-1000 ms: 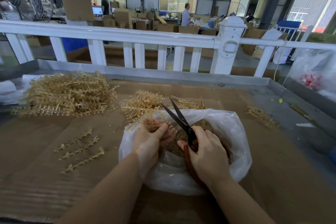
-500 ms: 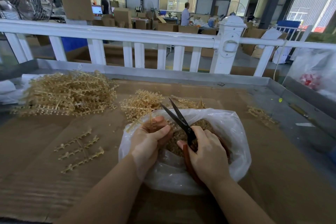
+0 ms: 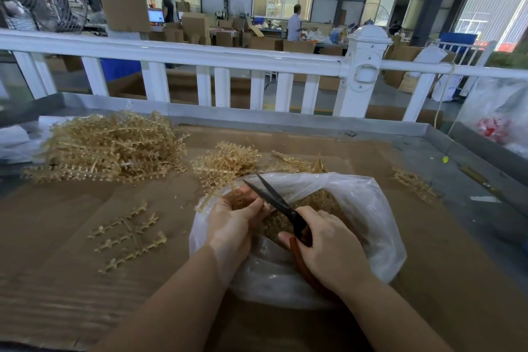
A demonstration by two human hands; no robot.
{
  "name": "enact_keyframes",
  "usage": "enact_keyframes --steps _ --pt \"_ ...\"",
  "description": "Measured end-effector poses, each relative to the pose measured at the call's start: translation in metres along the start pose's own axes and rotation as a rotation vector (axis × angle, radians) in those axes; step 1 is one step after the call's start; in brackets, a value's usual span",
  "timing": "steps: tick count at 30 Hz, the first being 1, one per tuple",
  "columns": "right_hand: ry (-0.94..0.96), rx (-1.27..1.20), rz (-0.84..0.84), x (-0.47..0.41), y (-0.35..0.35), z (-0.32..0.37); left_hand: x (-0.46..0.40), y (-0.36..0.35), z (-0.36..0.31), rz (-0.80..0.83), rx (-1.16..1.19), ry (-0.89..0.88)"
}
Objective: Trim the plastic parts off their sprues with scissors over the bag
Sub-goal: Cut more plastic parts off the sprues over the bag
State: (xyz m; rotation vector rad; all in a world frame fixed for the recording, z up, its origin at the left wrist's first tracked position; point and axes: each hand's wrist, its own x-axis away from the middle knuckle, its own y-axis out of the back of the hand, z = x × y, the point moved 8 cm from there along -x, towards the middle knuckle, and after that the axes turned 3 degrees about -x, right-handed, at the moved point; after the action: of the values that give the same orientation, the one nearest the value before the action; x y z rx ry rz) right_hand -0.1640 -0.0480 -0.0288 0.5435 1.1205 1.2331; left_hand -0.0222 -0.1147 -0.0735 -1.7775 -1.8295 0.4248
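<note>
left hand [image 3: 231,226] shifted slightly, amber toothed sprue [image 3: 213,194], dark scissors [image 3: 274,200] parted

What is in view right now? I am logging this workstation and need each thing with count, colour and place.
clear plastic bag: one, translucent white, centre, holding trimmed tan parts
black-bladed scissors with red-brown handles: one, blades parted over the bag
tan plastic sprue being trimmed: one, at the bag's left rim
large heap of tan sprues: one, far left
smaller heap of tan sprues: one, behind the bag
loose tan sprue strips: a few, left of the bag
brown cardboard sheet: covers the table
white railing: one, beyond the table
left hand: holds the sprue
right hand: grips the scissors' handles
</note>
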Motion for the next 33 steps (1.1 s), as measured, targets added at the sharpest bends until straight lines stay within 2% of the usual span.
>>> enact_keyframes --steps 9,15,25,33 --pt "0.004 0.055 0.107 -0.001 0.004 0.004 0.003 -0.004 -0.006 -0.043 0.076 -0.017" --pt "0.003 0.026 0.155 -0.004 0.002 0.009 0.003 0.000 -0.003 -0.062 0.043 0.020" --pt "0.018 -0.021 0.144 -0.009 0.002 0.015 0.000 -0.004 0.001 0.018 0.082 0.035" --pt "0.046 0.026 0.114 -0.010 0.002 0.013 0.002 -0.004 0.000 -0.012 0.055 0.017"
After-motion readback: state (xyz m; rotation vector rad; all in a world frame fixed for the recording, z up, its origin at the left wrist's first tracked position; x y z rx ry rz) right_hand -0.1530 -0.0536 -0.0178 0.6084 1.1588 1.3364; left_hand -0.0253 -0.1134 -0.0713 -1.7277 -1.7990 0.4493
